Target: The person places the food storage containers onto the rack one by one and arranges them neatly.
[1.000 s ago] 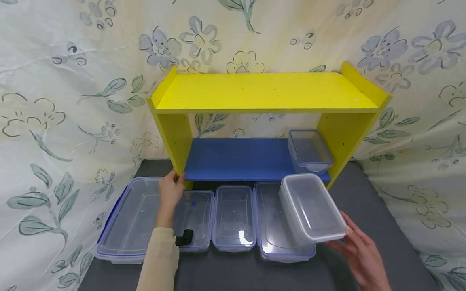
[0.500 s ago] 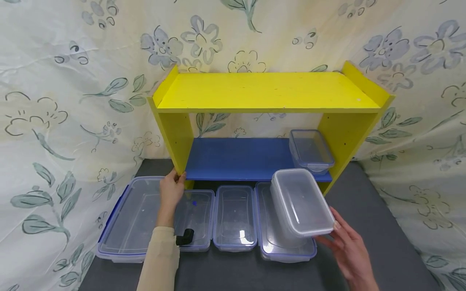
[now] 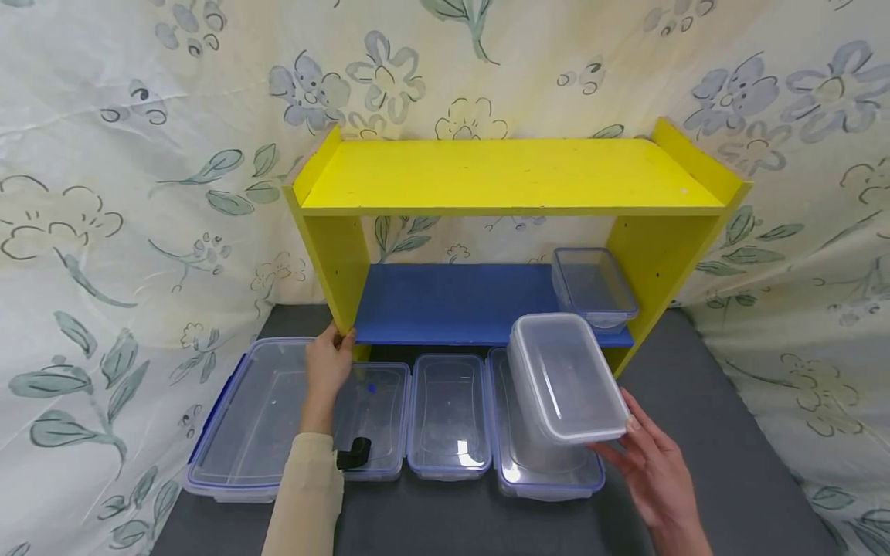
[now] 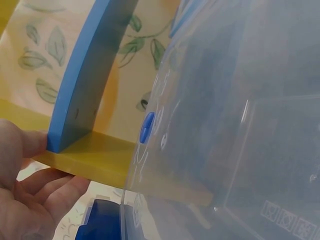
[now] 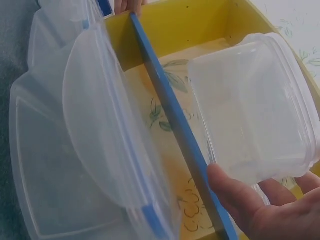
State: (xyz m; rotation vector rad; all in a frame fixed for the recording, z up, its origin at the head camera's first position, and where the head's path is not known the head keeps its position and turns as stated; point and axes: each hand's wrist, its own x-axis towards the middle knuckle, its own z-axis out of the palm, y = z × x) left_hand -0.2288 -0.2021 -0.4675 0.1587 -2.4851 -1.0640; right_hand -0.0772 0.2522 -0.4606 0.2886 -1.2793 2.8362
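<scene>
My right hand (image 3: 650,467) grips the near right corner of a clear container with a whitish lid (image 3: 570,374). It is held up over the rightmost blue-rimmed container (image 3: 549,483), just in front of the blue shelf (image 3: 452,301). In the right wrist view the lifted container (image 5: 250,110) is tilted, thumb at its base edge and fingers by the lid. My left hand (image 3: 327,367) holds the yellow side panel of the shelf unit (image 3: 321,266) at its front edge. In the left wrist view, the thumb (image 4: 35,142) meets the blue board's end and the fingers curl beneath the yellow panel.
A clear blue-rimmed container (image 3: 594,289) stands at the shelf's right end. Along the dark table (image 3: 445,521) in front stand a large flat container (image 3: 253,417), a smaller one (image 3: 378,421) and a middle one (image 3: 448,417). A patterned cloth (image 3: 139,232) hangs behind.
My right hand has carried the whitish-lidded container left and slightly up, toward the shelf front. The left hand has kept its hold on the panel.
</scene>
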